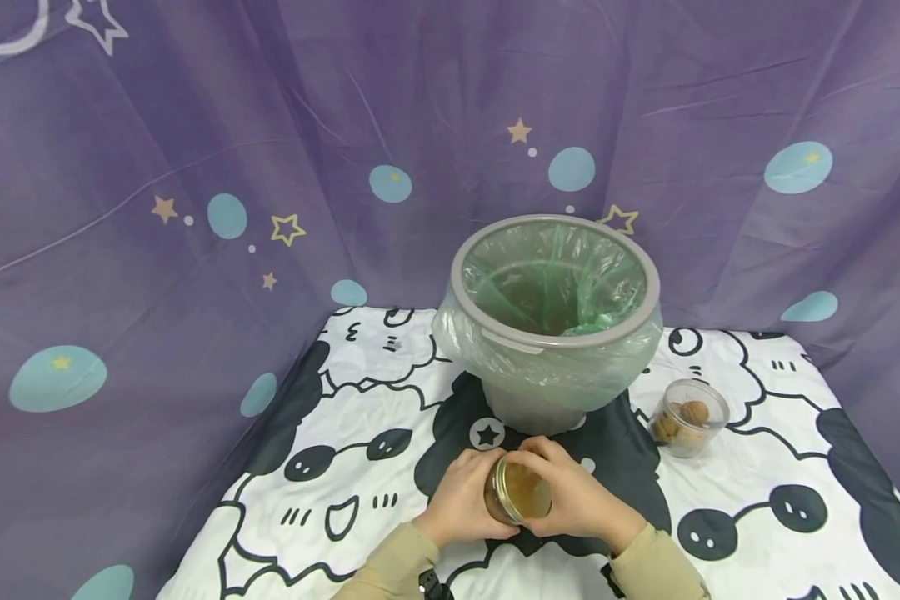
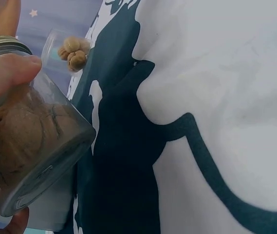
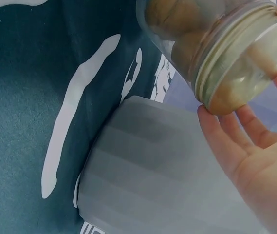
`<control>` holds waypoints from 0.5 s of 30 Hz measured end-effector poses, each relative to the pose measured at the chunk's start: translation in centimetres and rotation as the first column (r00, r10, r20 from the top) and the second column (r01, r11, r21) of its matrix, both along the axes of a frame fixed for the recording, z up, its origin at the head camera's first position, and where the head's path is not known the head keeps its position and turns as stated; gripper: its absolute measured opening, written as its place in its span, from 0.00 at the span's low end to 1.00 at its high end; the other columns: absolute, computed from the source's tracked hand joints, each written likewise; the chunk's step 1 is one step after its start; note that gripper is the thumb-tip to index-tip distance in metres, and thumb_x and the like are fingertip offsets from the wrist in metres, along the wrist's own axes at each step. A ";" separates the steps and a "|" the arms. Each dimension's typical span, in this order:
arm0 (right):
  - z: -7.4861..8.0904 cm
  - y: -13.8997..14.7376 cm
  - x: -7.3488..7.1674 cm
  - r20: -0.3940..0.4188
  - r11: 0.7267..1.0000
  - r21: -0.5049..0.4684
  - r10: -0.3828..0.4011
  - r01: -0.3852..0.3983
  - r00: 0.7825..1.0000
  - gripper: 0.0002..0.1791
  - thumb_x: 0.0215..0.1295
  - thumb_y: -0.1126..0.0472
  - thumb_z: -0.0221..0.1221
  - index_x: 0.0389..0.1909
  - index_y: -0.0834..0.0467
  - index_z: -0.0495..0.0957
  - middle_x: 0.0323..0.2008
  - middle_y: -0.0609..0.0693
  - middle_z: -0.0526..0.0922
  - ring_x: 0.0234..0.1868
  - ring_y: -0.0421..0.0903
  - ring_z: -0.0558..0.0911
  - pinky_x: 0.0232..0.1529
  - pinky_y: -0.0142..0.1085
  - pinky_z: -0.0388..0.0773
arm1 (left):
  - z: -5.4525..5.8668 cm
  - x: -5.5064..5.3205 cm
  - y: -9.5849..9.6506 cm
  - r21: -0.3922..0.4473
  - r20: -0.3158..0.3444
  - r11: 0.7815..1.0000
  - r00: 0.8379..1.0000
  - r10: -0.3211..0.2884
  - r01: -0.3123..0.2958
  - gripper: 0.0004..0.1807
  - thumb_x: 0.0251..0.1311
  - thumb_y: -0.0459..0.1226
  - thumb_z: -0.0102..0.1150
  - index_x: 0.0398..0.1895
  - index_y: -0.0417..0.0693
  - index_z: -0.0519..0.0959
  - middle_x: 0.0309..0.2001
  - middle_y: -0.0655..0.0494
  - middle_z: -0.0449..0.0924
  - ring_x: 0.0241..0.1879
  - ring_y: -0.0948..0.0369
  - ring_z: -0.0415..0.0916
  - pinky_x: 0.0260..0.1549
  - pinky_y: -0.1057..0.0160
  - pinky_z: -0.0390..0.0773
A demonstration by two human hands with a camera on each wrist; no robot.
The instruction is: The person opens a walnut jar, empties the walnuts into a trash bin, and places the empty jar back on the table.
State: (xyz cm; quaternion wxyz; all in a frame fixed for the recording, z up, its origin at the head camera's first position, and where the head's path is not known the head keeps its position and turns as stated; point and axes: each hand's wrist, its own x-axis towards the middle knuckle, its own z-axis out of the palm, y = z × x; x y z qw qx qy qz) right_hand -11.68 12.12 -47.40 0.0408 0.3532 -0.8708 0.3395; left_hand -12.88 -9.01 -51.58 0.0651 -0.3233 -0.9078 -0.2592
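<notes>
Right up close, two beige sleeves lead in, and the left hand has its fingers curled round the body of a clear jar. Opposite, the right hand grips the lid at its rim, thumb and fingertips set around the edge! The jar leans, held between the hands just in front of the bin, lid toward the right, brown rounded lumps showing inside. I'd call this the lid-turning step, though whether it's being loosened or tightened I can't tell. The next move, I judge, calls for a steady left hold and a firm twist from the right. Beyond, over the cartoon-print cloth, a clear container with walnuts stands off to the right, near the grey bin in its green liner. Farthest back hangs the purple curtain.
</notes>
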 end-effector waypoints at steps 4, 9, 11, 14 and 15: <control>0.0 0.1 0.1 0.028 0.999 -0.013 0.035 -0.034 0.999 0.44 0.37 0.62 0.75 0.61 0.51 0.69 0.55 0.54 0.69 0.51 0.51 0.72 0.42 0.38 0.80 | -0.1 0.0 -0.1 -0.013 -0.019 1.000 1.000 0.001 -0.001 0.51 0.28 0.55 0.78 0.61 0.52 0.66 0.55 0.60 0.75 0.49 0.61 0.70 0.52 0.56 0.73; -0.3 0.0 0.2 0.053 0.999 -0.033 0.032 -0.030 0.998 0.43 0.41 0.60 0.74 0.62 0.51 0.68 0.57 0.55 0.68 0.54 0.53 0.71 0.45 0.42 0.79 | -0.1 0.2 -0.2 -0.014 -0.026 1.000 1.000 0.014 -0.014 0.52 0.28 0.56 0.78 0.62 0.50 0.67 0.55 0.59 0.75 0.49 0.60 0.71 0.52 0.55 0.73; -0.4 -0.1 0.2 0.049 0.999 -0.041 0.005 -0.003 0.999 0.42 0.43 0.57 0.74 0.63 0.51 0.68 0.56 0.54 0.69 0.54 0.53 0.71 0.46 0.44 0.79 | 0.0 0.1 -0.2 -0.006 -0.016 1.000 1.000 0.025 -0.025 0.52 0.28 0.56 0.78 0.62 0.49 0.66 0.55 0.59 0.75 0.49 0.61 0.70 0.52 0.55 0.72; -0.5 -0.2 0.3 0.050 0.997 -0.052 -0.054 0.056 0.997 0.40 0.47 0.51 0.72 0.63 0.52 0.68 0.55 0.52 0.70 0.54 0.50 0.73 0.46 0.44 0.79 | 0.2 0.1 -0.1 0.002 -0.008 0.999 0.999 0.041 -0.041 0.52 0.29 0.55 0.77 0.62 0.49 0.66 0.55 0.59 0.76 0.50 0.61 0.70 0.53 0.55 0.72; -0.5 -0.3 0.3 0.058 0.996 -0.056 -0.071 0.074 0.996 0.40 0.47 0.50 0.72 0.63 0.53 0.68 0.54 0.51 0.70 0.53 0.50 0.73 0.46 0.44 0.79 | 0.3 0.0 -0.1 0.003 -0.002 0.999 0.999 0.047 -0.047 0.52 0.29 0.55 0.77 0.62 0.50 0.66 0.55 0.59 0.76 0.50 0.61 0.70 0.53 0.55 0.72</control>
